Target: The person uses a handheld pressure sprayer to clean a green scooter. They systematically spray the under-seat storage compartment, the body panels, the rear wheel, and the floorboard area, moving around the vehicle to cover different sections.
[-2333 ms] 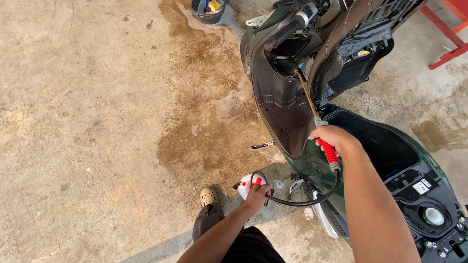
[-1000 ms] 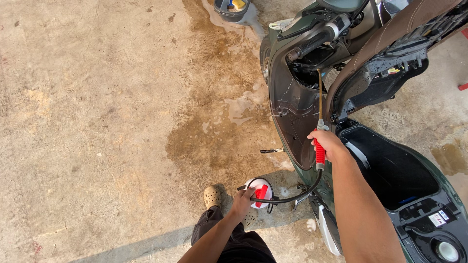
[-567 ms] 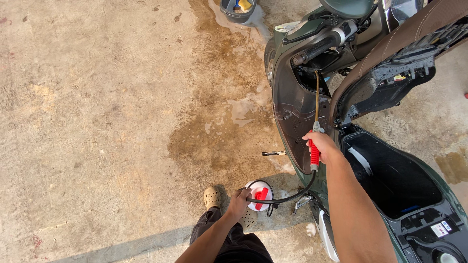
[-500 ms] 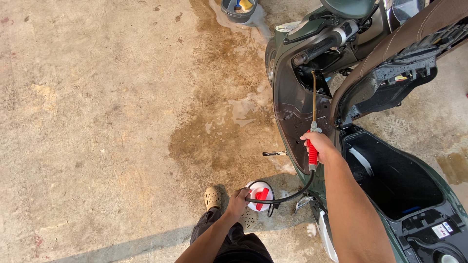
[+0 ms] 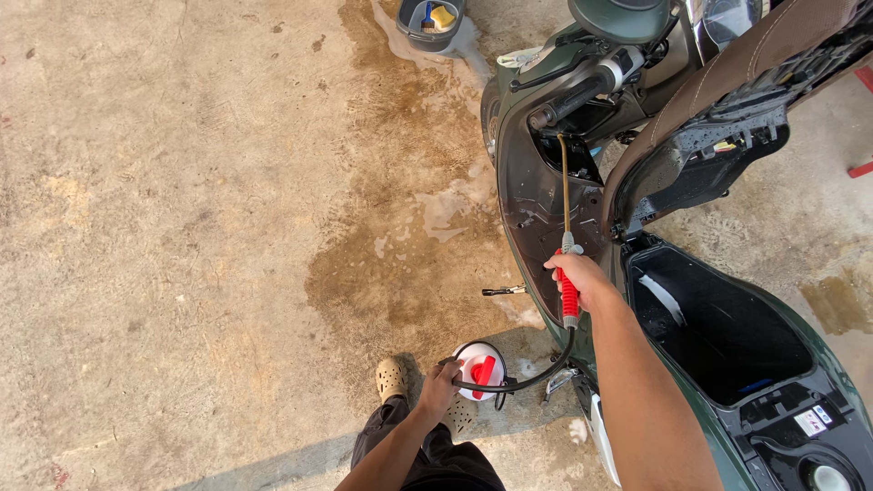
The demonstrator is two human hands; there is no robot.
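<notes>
Rough concrete floor (image 5: 182,227) fills the view, with one brown wet stain spreading toward a single dark green scooter (image 5: 818,391) whose brown seat (image 5: 727,73) is tipped up over the open black storage well (image 5: 718,327). I count two hands, one sprayer, one bucket. My right hand (image 5: 582,277) is closed round the red handle of a spray wand (image 5: 569,300) — its thin brass tube runs straight up from my grip into the scooter's front panel beneath the handlebar (image 5: 582,86). My left hand (image 5: 438,386) holds the top of a small white pressure-sprayer bottle with a red pump knob (image 5: 480,371), standing on the floor just beside my beige clog (image 5: 393,377); one black hose (image 5: 536,373) loops from it to the wand. A grey bucket (image 5: 427,27) with a yellow sponge sits well apart at the top. Two small white labels lie on the scooter's rear frame — bottom right.
</notes>
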